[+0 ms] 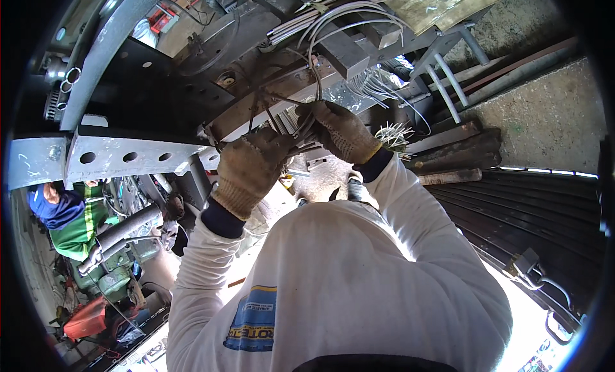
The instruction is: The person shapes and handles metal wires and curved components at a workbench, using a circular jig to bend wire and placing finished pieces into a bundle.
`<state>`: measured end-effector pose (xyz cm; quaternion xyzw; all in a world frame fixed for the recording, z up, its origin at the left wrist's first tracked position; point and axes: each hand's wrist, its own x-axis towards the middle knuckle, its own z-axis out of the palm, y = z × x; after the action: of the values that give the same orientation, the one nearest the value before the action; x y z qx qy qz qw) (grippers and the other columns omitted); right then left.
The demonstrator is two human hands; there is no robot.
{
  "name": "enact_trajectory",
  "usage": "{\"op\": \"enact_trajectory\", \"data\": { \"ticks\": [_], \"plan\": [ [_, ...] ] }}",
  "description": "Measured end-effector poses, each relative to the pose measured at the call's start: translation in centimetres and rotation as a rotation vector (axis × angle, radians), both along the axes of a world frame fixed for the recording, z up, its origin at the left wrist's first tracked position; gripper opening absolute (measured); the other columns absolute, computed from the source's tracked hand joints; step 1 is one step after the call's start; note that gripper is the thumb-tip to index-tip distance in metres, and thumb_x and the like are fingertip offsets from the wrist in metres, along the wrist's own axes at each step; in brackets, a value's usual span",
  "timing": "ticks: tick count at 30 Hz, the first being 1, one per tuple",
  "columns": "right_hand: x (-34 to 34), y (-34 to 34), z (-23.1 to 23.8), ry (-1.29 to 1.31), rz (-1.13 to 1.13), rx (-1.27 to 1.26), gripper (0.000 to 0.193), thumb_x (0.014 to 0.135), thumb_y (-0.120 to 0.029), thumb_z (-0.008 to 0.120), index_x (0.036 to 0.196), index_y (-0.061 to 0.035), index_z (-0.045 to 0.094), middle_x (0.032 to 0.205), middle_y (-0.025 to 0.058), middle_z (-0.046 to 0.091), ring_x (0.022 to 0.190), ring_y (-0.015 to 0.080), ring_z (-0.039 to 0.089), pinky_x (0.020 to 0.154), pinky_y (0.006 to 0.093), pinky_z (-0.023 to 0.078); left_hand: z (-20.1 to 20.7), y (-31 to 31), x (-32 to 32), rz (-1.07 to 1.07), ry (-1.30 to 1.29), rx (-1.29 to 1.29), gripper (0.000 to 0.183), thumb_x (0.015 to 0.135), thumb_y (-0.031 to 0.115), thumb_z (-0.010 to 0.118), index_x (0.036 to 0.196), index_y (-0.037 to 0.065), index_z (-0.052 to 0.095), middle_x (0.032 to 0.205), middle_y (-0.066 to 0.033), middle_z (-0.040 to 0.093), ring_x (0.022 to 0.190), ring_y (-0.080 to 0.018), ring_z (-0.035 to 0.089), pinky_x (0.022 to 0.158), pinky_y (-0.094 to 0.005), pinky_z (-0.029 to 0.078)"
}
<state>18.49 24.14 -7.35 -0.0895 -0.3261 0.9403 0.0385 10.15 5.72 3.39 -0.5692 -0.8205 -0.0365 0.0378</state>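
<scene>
Both my hands wear tan knitted work gloves and meet over a metal frame near the middle of the head view. My right hand (347,132) is closed on several thin grey wires (307,127). One strand arches up from it toward a larger coil. My left hand (251,168) is closed at the same wires from the other side, its fingertips partly hidden behind the glove. The two hands are a small gap apart, with wire ends between them. Just beyond them lies a rusty steel beam (242,123).
A coil of wires (346,7) lies on the frame above. A steel bar with holes (144,155) and a thick pipe (106,61) stand left. Cut wires (394,136) cluster at right, near dark corrugated sheeting (532,208). A person in green and blue (75,221) is at far left.
</scene>
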Motion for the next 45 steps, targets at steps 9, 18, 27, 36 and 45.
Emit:
{"op": "enact_trajectory", "data": {
  "ticks": [9, 18, 27, 36, 45],
  "plan": [
    [-0.1, -1.1, 1.0, -0.124, -0.093, 0.386, 0.036, 0.103, -0.035, 0.058, 0.104, 0.0002, 0.064, 0.083, 0.0057, 0.065, 0.072, 0.0129, 0.060, 0.067, 0.0264, 0.048, -0.4, -1.0, -1.6, -0.068, -0.034, 0.063, 0.025, 0.085, 0.037, 0.072, 0.105, 0.021, 0.071, 0.087, -0.0058, 0.069, 0.065, -0.0263, 0.069, 0.053, -0.0389, 0.055],
    [-0.4, -1.5, -2.0, 0.178, 0.062, -0.101, 0.046, 0.103, -0.031, 0.056, 0.129, 0.0066, 0.053, 0.114, 0.0180, 0.066, 0.107, 0.0294, 0.065, 0.097, 0.0441, 0.052, -0.4, 0.3, 0.8, 0.184, -0.008, -0.111, 0.043, 0.093, 0.052, 0.060, 0.117, 0.017, 0.068, 0.085, -0.0138, 0.071, 0.076, -0.0327, 0.070, 0.064, -0.0476, 0.055],
    [-1.7, -5.0, -3.1, 0.139, -0.226, -0.105, 0.025, 0.102, -0.026, 0.060, 0.108, -0.0013, 0.064, 0.098, 0.0073, 0.069, 0.091, 0.0180, 0.068, 0.081, 0.0315, 0.055, -0.8, -0.9, -1.9, -0.063, 0.124, 0.031, 0.036, 0.091, 0.051, 0.063, 0.100, 0.017, 0.071, 0.077, -0.0095, 0.069, 0.068, -0.0315, 0.069, 0.057, -0.0433, 0.054],
    [1.3, -1.4, 1.8, -0.055, -0.195, 1.735, 0.023, 0.092, -0.011, 0.055, 0.111, -0.0043, 0.066, 0.096, 0.0188, 0.070, 0.080, 0.0260, 0.071, 0.072, 0.0341, 0.058, 1.0, -0.6, 3.2, 0.186, 0.098, -0.073, 0.039, 0.091, 0.053, 0.061, 0.104, 0.016, 0.067, 0.092, -0.0119, 0.070, 0.075, -0.0280, 0.072, 0.059, -0.0421, 0.056],
    [1.5, -4.4, 1.8, -0.195, -0.281, 0.567, 0.031, 0.098, -0.029, 0.057, 0.089, 0.0000, 0.063, 0.071, 0.0068, 0.062, 0.063, 0.0168, 0.061, 0.054, 0.0328, 0.048, 3.4, -5.7, 4.1, 0.234, -0.195, 0.183, 0.027, 0.091, 0.033, 0.069, 0.100, 0.008, 0.071, 0.083, -0.0160, 0.070, 0.078, -0.0329, 0.069, 0.065, -0.0432, 0.056]
  ]
}}
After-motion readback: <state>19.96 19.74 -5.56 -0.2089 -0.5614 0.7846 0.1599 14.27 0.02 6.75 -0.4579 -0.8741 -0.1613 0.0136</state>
